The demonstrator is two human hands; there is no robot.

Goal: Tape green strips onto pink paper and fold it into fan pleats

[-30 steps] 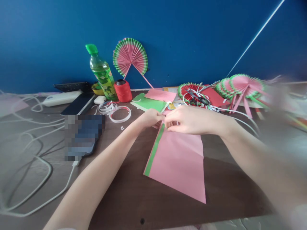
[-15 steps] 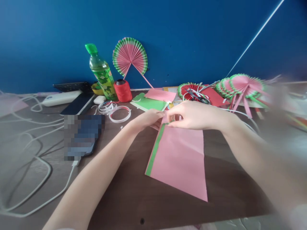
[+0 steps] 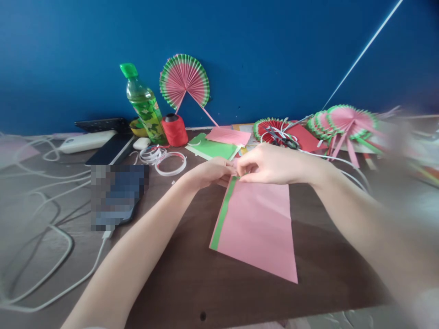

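Observation:
A pink sheet of paper (image 3: 260, 228) with a green strip (image 3: 223, 214) along its left edge hangs toward me over the brown table. At its far end, my left hand (image 3: 214, 171) has its fingers closed on the paper's top left corner. Close against it, my right hand (image 3: 265, 164) pinches the same top edge, thumb and fingertips pressed together. Part of the upper edge is hidden behind my fingers. Just beyond my hands lie a green sheet (image 3: 214, 148) and a pleated pink piece of paper (image 3: 228, 135).
A finished pink-and-green paper fan (image 3: 185, 80) leans on the blue wall beside a green bottle (image 3: 146, 105) and a red thread spool (image 3: 174, 130). Tape rolls (image 3: 170, 163) and a charging phone (image 3: 120, 196) lie left. More fans (image 3: 351, 121) and scissors (image 3: 281, 137) lie at the back right.
My right hand's fingers have closed in, narrowing the gap between thumb and fingers, and my hands sit closer together. The paper's lower edge has shifted slightly right and up.

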